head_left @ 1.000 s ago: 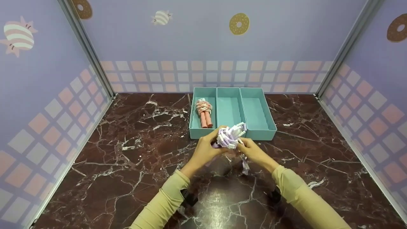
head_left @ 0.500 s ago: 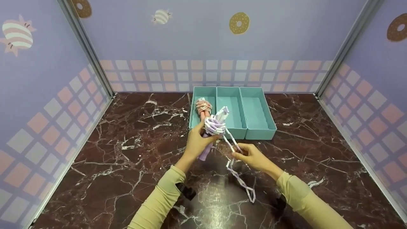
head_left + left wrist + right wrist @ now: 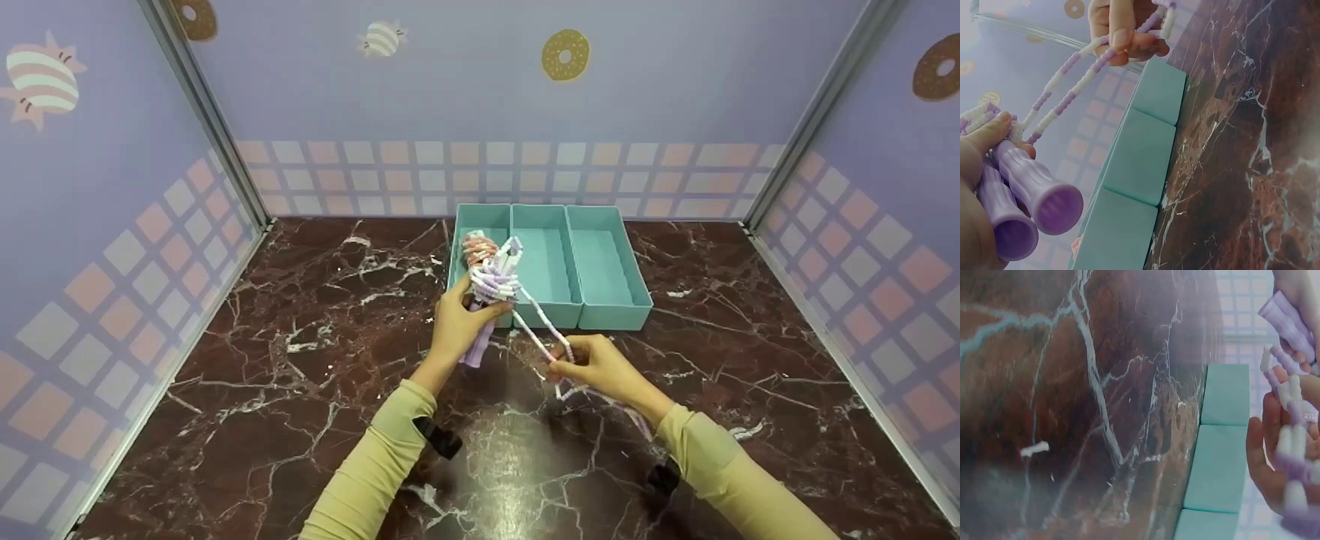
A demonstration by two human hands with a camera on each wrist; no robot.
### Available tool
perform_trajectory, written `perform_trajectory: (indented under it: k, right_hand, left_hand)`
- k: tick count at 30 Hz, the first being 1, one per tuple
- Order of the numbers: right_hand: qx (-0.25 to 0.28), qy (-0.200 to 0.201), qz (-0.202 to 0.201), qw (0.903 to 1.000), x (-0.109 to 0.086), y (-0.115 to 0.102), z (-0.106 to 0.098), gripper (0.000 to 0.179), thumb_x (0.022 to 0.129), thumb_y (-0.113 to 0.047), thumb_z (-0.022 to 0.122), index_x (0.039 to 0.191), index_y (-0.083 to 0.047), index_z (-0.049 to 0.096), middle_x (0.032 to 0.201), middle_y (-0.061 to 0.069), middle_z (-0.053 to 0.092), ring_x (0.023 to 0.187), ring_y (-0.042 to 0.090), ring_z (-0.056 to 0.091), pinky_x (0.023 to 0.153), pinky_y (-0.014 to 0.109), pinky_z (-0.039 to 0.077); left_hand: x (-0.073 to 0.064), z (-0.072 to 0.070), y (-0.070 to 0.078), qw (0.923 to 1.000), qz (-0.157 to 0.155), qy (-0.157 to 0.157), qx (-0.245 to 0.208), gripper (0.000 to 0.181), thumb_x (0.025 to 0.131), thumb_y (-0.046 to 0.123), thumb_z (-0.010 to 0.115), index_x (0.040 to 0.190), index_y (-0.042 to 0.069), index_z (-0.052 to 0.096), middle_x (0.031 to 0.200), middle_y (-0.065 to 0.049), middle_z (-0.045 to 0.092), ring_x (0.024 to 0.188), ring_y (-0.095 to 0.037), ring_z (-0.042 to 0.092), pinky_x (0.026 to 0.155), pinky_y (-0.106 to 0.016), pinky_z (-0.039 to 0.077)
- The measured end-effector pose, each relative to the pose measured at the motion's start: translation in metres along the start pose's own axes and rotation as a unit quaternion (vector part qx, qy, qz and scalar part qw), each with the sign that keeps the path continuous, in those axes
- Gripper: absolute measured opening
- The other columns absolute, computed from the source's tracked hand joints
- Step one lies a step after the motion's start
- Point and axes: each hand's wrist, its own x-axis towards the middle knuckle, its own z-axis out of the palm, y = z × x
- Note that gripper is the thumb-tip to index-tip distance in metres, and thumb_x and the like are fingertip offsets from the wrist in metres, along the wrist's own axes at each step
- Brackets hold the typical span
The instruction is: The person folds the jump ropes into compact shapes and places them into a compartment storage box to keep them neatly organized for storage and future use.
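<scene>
A purple and white beaded jump rope (image 3: pixel 495 283) is held above the table, in front of the box. My left hand (image 3: pixel 459 322) grips its two purple handles (image 3: pixel 1039 202) side by side, hollow ends toward the wrist camera, below the bundle of wound beads. My right hand (image 3: pixel 600 371) pinches two strands of the beaded cord (image 3: pixel 1075 79), which run taut from the bundle. Past the right fingers a loose loop of cord hangs toward the right wrist. In the right wrist view the nearest beads (image 3: pixel 1294 455) are blurred.
A teal box (image 3: pixel 615 315) with three compartments stands at the back of the marble-patterned table (image 3: pixel 337 420). In its left compartment lies a coral and white jump rope (image 3: pixel 478 247), partly hidden behind the purple one. Patterned walls (image 3: pixel 480 90) enclose the back and sides.
The left hand has moved left with the purple bundle. The right hand has drawn two cord strands out from it, down and right, and the loose loop has swung toward the right forearm.
</scene>
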Motion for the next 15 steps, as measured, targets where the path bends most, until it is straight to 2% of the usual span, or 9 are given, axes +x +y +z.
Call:
perform_trajectory:
  k: [3,5,9,11,13,15]
  right_hand:
    - [-0.051,0.008,-0.020,0.9984,0.000,-0.005,-0.001,0.010,0.089,-0.010,0.071,0.092,-0.001,0.068,0.084,0.020,0.075,0.068,0.017,0.069,0.056,0.017,0.050]
    - [-0.086,0.035,-0.036,0.9951,-0.001,-0.008,-0.002,0.012,0.086,-0.014,0.074,0.090,-0.004,0.070,0.081,0.015,0.074,0.067,0.017,0.067,0.057,0.018,0.050]
    - [-0.134,0.110,-0.040,0.9841,-0.004,-0.006,-0.005,0.012,0.083,-0.021,0.078,0.088,-0.010,0.076,0.073,0.005,0.069,0.063,0.007,0.056,0.056,0.018,0.047]
    - [-0.152,0.134,-0.037,0.9787,-0.006,-0.002,-0.005,0.013,0.083,-0.022,0.078,0.090,-0.011,0.078,0.070,0.002,0.066,0.063,0.002,0.049,0.057,0.017,0.044]
    - [-0.153,0.135,-0.036,0.9782,-0.007,0.002,-0.005,0.015,0.085,-0.021,0.076,0.094,-0.010,0.079,0.072,0.002,0.068,0.065,0.001,0.046,0.059,0.018,0.043]
    - [-0.141,0.120,-0.033,0.9821,-0.008,0.005,-0.006,0.016,0.087,-0.019,0.074,0.099,-0.008,0.078,0.075,0.006,0.070,0.067,0.001,0.049,0.061,0.018,0.044]
  left_hand:
    - [0.003,-0.002,-0.002,0.9999,-0.007,0.007,0.010,0.058,0.074,0.026,0.087,0.126,0.013,0.065,0.110,-0.012,0.074,0.081,-0.015,0.069,0.071,-0.026,0.057]
    - [0.005,-0.004,-0.003,0.9996,-0.013,0.016,0.018,0.059,0.073,0.027,0.087,0.126,0.013,0.065,0.107,-0.012,0.074,0.076,-0.013,0.068,0.067,-0.026,0.057]
    - [0.008,-0.007,-0.005,0.9991,-0.018,0.024,0.030,0.055,0.072,0.028,0.088,0.121,0.013,0.067,0.099,-0.012,0.075,0.070,-0.013,0.068,0.065,-0.027,0.057]
    - [0.009,-0.009,-0.005,0.9987,-0.018,0.027,0.039,0.053,0.072,0.030,0.088,0.118,0.015,0.068,0.096,-0.010,0.075,0.069,-0.013,0.068,0.066,-0.027,0.057]
    - [0.011,-0.010,-0.006,0.9984,-0.016,0.032,0.045,0.053,0.071,0.031,0.088,0.118,0.017,0.068,0.095,-0.009,0.076,0.069,-0.014,0.068,0.067,-0.028,0.056]
    - [0.013,-0.012,-0.007,0.9978,-0.011,0.037,0.054,0.056,0.071,0.033,0.088,0.120,0.018,0.067,0.097,-0.008,0.076,0.071,-0.015,0.067,0.067,-0.028,0.055]
